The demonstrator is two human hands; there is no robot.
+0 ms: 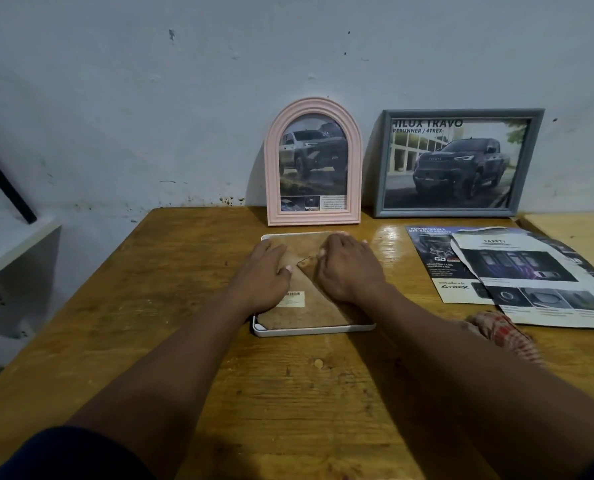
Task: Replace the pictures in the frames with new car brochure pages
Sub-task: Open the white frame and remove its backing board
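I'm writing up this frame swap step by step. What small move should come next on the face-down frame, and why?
Probably lift the brown backing out of the white frame. It lies face down with the left hand and right hand flat on the backing, and brochure pages lie at right. Whether a new page is inside is hidden.

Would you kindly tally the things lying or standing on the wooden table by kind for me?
Picture frames: 3 (pink arched frame, grey rectangular frame, white frame lying face down)
Loose car brochure pages: 2 plain to see (dark powertrain page, white-edged safety page)
Red checked cloth: 1
Total: 6
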